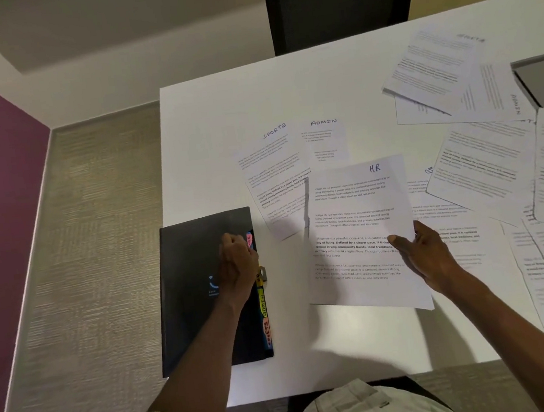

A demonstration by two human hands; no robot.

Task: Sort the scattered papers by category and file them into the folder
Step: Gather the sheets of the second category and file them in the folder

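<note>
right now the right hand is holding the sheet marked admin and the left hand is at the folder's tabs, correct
Not quite. In the head view the sheet in the right hand is marked HR, not ADMIN; the ADMIN sheet lies flat on the table. The left hand is indeed at the folder's tabs.

Both bare forearms reach forward. The left hand (238, 264) is curled into a loose fist, knuckles up, fingertips hidden. The right hand (420, 253), well apart from it, has its thumb stretched leftward, pinching.
</note>
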